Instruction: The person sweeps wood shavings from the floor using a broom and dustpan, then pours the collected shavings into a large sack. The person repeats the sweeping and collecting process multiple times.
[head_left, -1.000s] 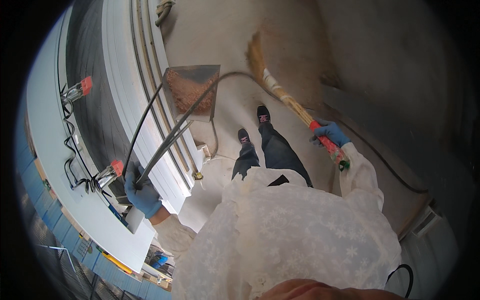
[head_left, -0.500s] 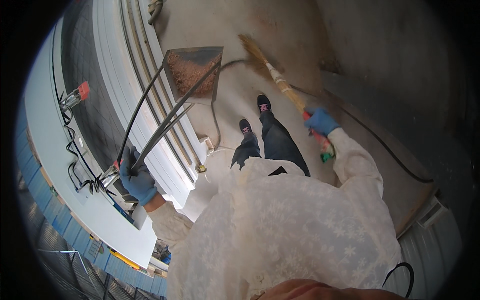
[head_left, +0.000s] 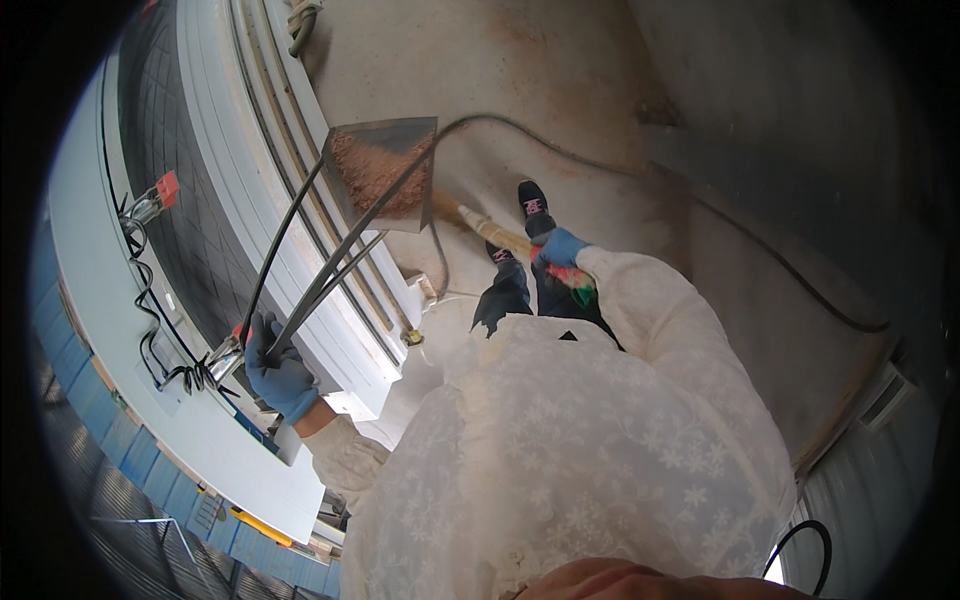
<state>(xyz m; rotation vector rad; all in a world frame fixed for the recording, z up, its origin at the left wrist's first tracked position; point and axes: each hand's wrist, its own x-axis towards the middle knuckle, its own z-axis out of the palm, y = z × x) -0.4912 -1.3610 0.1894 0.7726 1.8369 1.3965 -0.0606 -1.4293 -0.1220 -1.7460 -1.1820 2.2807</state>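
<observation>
My left hand (head_left: 280,375), in a blue-grey glove, is closed round the long dark handle of a metal dustpan (head_left: 412,134). Reddish-brown crumbly debris (head_left: 378,172) fills much of the pan, which is low over the floor ahead and left of my feet. Gloved in blue, my right hand (head_left: 561,248) grips a straw broom (head_left: 508,236) by its red and green wrapped handle end. The broom slants across in front of my shoes. Its bristles, blurred, lie close beside the pan's right edge; whether they touch it I cannot tell.
A black cable (head_left: 560,150) winds over the dusty floor (head_left: 470,70) behind the pan and to the right. Along the left runs white machine framing (head_left: 215,120) with rails. Coiled black wires (head_left: 145,270) hang on a white panel. A dark sheet-like surface (head_left: 800,190) stands at right.
The broom has swept leftward and nearer to me, from the open floor to the dustpan's right side, my right hand moving with it. In the picture, the dustpan sits slightly lower.
</observation>
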